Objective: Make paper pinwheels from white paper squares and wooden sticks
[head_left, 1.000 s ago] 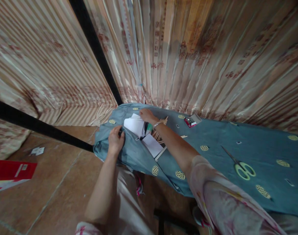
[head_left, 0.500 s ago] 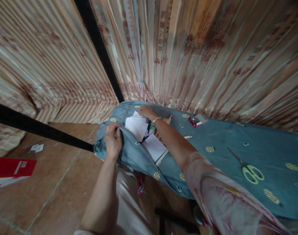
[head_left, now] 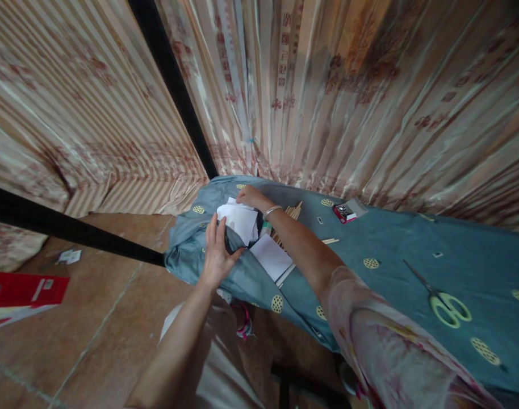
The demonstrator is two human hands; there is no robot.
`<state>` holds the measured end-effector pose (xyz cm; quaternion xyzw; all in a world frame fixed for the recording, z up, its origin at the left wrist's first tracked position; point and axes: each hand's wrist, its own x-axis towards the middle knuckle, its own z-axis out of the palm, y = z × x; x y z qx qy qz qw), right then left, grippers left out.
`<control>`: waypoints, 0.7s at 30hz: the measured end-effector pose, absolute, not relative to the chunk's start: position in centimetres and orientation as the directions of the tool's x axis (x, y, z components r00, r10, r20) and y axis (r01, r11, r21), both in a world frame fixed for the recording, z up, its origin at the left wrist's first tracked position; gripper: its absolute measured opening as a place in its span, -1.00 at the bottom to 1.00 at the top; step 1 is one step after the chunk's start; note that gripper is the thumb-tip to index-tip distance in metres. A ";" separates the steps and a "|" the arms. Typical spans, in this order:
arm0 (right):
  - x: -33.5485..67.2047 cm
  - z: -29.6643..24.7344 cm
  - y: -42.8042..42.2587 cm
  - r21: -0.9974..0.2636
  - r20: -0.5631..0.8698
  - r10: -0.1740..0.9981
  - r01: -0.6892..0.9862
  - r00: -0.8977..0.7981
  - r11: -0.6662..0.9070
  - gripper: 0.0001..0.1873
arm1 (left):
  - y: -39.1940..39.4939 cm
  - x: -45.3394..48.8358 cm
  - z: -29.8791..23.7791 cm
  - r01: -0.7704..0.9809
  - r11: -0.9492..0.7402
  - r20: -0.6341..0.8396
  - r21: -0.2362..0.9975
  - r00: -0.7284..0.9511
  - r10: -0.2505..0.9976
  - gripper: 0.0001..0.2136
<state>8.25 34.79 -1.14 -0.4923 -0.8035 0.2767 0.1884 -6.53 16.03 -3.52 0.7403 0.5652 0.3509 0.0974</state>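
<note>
Paper stack (head_left: pixel 239 222): white, fanned
Left hand (head_left: pixel 218 250): spread over blue cloth (head_left: pixel 387 295)
Right hand (head_left: pixel 251 196): by stack, grip unclear

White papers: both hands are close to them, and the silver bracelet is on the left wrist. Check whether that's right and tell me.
Wrong wrist: the head view shows the silver bracelet on the right. Both left hand and right hand are close to the white papers.

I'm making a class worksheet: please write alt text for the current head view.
A person's right hand is at the far edge of stacked white papers on a blue cloth; the left hand is spread beside them. To the right lie thin sticks, a small red box and scissors.
</note>
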 end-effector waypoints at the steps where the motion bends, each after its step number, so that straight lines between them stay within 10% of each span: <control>1: 8.0 -1.0 34.5 -0.624 -0.007 0.883 0.693 -0.469 0.362 -0.77 | 16.0 -6.6 -3.5 0.765 -0.349 0.411 0.541 0.122 0.903 -0.13; 13: 13.2 3.5 29.0 -0.486 0.067 0.919 0.792 -0.387 0.369 -0.66 | 16.3 -7.0 -2.4 0.761 -0.327 0.415 0.561 0.084 0.906 -0.46; 21: 19.6 -1.4 14.9 -0.737 0.098 0.980 0.649 -0.175 0.190 -0.80 | 17.0 -7.7 -1.6 0.791 -0.254 0.477 0.556 -0.054 0.877 -0.65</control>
